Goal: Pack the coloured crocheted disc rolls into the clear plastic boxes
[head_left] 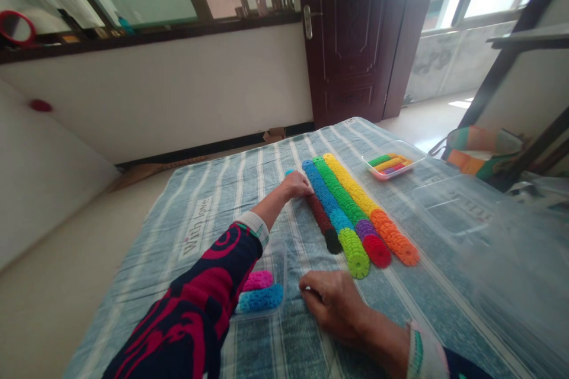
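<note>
My left hand (297,185) is closed at the far end of a row of brown discs (318,212), with a bit of light-blue disc (290,172) showing past its fingers. Black discs (332,241) finish that row's near end. Beside it lie overlapping rows of notched plastic discs: blue ones (320,186) running to lime green (355,254), green ones (338,189) to purple and red, yellow ones (349,182) to orange (395,238). My right hand (333,302) rests curled on the cloth nearer me, nothing visible in its fingers.
A clear box (281,308) with pink and blue discs sits partly under my left forearm. Another clear box (400,173) with coloured discs stands at the far right, near a transparent lid (448,198). A striped cloth (240,189) covers the surface.
</note>
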